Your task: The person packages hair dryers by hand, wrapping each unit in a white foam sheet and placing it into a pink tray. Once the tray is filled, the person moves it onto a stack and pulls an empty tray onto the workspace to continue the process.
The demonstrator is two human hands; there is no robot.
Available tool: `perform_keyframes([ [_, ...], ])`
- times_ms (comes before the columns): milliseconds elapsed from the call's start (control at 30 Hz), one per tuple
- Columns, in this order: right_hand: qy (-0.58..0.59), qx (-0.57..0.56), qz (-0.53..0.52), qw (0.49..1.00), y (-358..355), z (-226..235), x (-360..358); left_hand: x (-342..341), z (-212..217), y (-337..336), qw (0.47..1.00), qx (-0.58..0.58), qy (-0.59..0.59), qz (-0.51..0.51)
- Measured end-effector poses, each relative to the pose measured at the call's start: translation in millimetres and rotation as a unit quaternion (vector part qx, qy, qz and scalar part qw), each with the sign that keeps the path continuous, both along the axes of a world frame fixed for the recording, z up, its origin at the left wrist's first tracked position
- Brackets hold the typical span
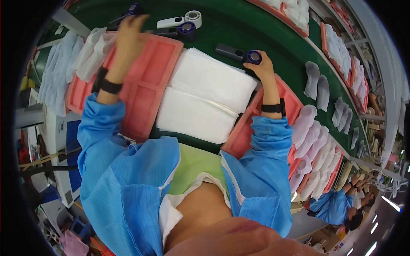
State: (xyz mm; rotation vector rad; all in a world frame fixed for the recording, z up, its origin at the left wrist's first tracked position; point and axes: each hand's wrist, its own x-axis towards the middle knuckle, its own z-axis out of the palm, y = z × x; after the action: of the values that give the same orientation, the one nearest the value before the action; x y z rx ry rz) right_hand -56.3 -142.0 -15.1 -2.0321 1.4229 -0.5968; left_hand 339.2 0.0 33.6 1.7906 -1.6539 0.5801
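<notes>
My right hand [264, 68] has its fingers curled around the round head of a dark handheld fan [232, 51], whose handle points left along the green surface. My left hand [129, 40], slightly blurred, is raised over the far end of a red tray [156, 64], fingers apart. Just beyond its fingertips is another dark handheld fan [135, 8]; whether they touch I cannot tell. Between my hands lie a white handheld fan [171, 22] and a dark one [186, 30]. Nearer to me, white sheets [200, 113] rest in two side-by-side stacks.
A second red tray [239, 135] lies under my right forearm. Bagged items [314, 128] fill trays on the right, and more bagged pieces [60, 68] hang at the left. Grey bagged pieces [312, 79] sit on the green belt [282, 47]. Another person [331, 207] works at far right.
</notes>
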Motion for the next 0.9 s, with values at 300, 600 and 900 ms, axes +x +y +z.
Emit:
perform_keyframes([
  [300, -0.208, -0.028, -0.095, 0.973, 14.1, 14.9, -1.8, -223.7, -19.4, 4.4, 0.876, 0.294, 0.159, -0.348],
  [600, -0.196, -0.1, -0.059, 0.974, 31.8, 67.9, -14.5, -224.0, -47.1, -11.1, 0.863, 0.291, 0.246, -0.332],
  [900, -0.326, -0.005, 0.034, 0.945, 80.1, 151.6, -75.2, -198.1, -39.3, -26.3, 0.696, 0.308, 0.523, -0.384],
])
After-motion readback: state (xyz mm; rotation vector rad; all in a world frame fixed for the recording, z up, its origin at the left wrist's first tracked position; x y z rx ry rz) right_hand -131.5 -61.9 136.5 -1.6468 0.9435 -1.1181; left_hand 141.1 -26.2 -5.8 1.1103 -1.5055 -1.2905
